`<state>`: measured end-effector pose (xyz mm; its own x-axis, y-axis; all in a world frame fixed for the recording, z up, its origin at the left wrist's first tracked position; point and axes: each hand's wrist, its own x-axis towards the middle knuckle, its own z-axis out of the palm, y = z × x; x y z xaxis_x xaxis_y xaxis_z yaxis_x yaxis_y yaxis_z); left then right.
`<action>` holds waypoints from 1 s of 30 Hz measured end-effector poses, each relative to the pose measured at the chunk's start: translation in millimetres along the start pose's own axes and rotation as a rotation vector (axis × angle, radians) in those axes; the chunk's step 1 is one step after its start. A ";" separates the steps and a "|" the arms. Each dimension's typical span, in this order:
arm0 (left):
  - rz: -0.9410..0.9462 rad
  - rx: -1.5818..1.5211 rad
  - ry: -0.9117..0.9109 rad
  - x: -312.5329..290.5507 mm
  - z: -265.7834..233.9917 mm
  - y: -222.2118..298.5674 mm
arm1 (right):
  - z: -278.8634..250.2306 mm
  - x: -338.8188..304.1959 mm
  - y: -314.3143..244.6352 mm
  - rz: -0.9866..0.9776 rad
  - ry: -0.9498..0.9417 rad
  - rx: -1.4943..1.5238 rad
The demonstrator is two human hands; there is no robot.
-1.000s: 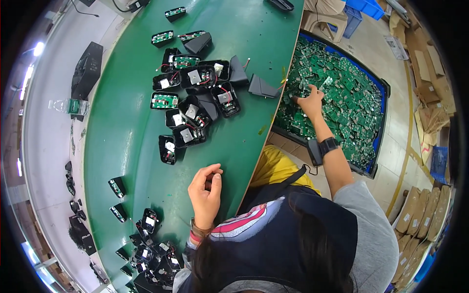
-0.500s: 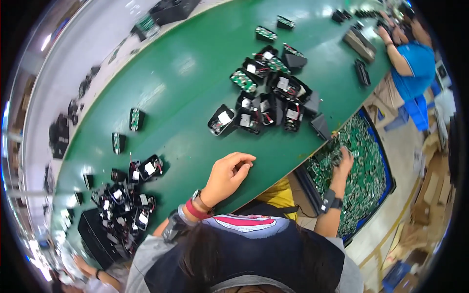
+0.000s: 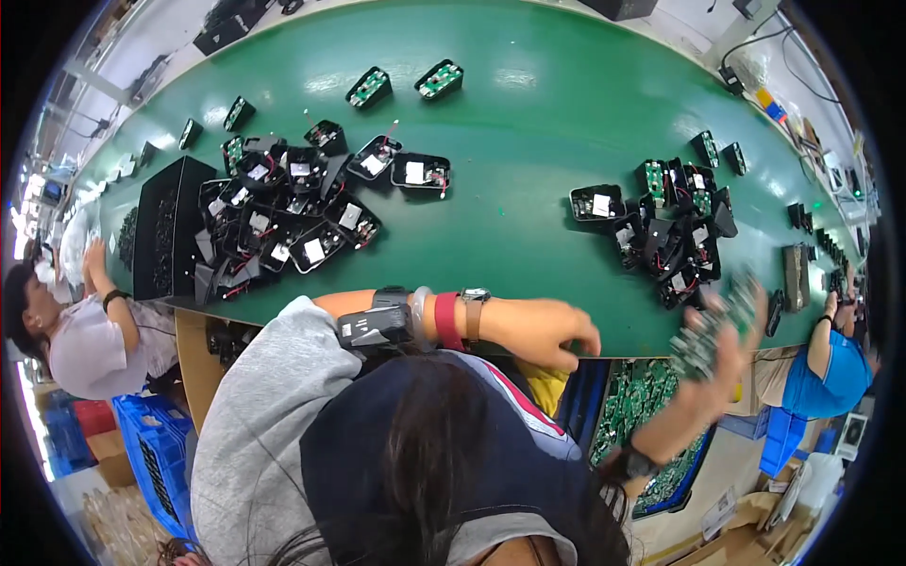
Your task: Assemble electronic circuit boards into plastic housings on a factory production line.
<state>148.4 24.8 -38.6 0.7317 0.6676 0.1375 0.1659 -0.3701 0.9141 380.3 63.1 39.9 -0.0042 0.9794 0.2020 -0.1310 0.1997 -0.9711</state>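
Observation:
My right hand is smeared by motion above the table's front edge. It grips a handful of green circuit boards, which stick out on both sides of the fingers. My left hand hangs over the edge with loosely bent fingers, the thumb apart and nothing visible in it. Beyond my right hand lies a pile of black plastic housings with wires and white labels; some hold green boards. Below the hands, a blue-rimmed bin contains many loose green boards.
A larger heap of black housings lies on the green table at left, beside a black box. Several board-filled housings stand farther back. One person sits at left; another in blue works at far right.
My right hand has risen out of the bin to the table edge with circuit boards in it. My left hand has moved to the table's front edge. The view has turned.

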 end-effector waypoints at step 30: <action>-0.204 -0.120 0.246 -72.1 -29.2 -15.2 | 210.5 19.1 59.9 -0.513 -0.774 -0.741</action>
<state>73.9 1.2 -51.3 0.5074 0.8614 0.0216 0.2029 -0.1439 0.9686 163.7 87.3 12.4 -0.7499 0.5516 0.3652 0.3121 0.7818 -0.5398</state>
